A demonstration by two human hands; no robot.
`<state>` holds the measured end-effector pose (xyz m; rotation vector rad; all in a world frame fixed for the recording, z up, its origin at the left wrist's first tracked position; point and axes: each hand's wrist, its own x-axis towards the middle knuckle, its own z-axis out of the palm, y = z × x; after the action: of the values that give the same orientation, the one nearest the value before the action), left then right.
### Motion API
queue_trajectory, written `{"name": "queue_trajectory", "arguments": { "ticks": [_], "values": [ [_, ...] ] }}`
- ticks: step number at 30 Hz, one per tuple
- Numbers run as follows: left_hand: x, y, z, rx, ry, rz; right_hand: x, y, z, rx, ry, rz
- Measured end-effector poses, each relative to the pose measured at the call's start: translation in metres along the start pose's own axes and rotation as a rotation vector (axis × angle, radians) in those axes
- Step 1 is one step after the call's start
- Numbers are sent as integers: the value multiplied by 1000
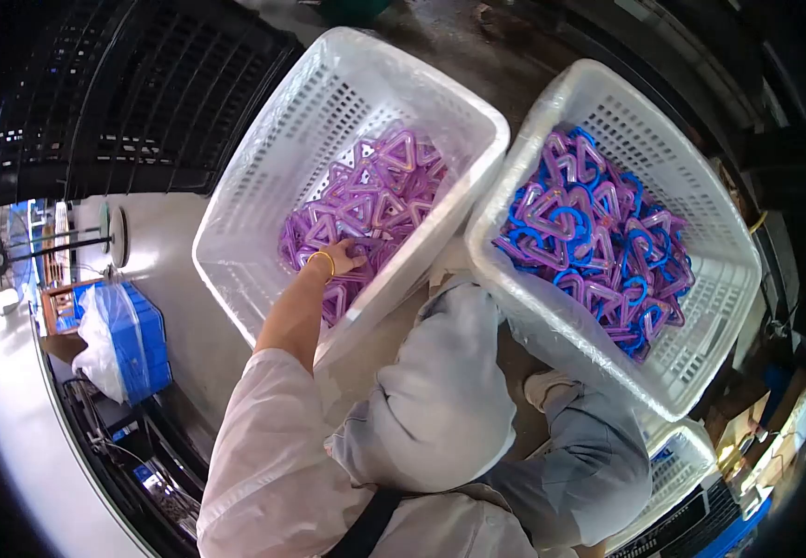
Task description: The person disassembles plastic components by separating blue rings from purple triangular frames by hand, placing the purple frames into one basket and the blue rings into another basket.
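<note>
My left hand (pixel 343 258), with a yellow band at the wrist, reaches down into the left white basket (pixel 245 200). Its fingers are bent around a purple translucent plastic triangle (pixel 358 247) in the pile; the fingertips are partly hidden. Around it lie many loose purple triangles (pixel 386 206), heaped toward the basket's right side. The right white basket (pixel 700 167) holds similar purple triangles mixed with blue rings (pixel 638 246). My right hand is not in view; only a sliver of skin shows at the bottom edge.
My bent knees (pixel 440 391) are close below the baskets. Black plastic crates (pixel 133 102) stand at upper left. A fan (pixel 1 260) and a blue crate with a plastic bag (pixel 133 339) are on the left. Another white basket (pixel 677 474) sits at lower right.
</note>
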<state>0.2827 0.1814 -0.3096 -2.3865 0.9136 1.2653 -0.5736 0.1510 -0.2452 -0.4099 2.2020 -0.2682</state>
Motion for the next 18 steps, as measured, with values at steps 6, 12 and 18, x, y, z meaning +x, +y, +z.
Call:
{"name": "queue_trajectory", "arguments": {
  "ticks": [6,12,18],
  "values": [
    [-17,-8,5,-220,-40,88,-33,-21,-59,402,15,22],
    [-19,-32,47,-92,304,125,-19,-107,-151,828,291,-255],
    [-68,-28,34,-138,200,226,-220,-294,-27,640,-372,-950]
  ]
}}
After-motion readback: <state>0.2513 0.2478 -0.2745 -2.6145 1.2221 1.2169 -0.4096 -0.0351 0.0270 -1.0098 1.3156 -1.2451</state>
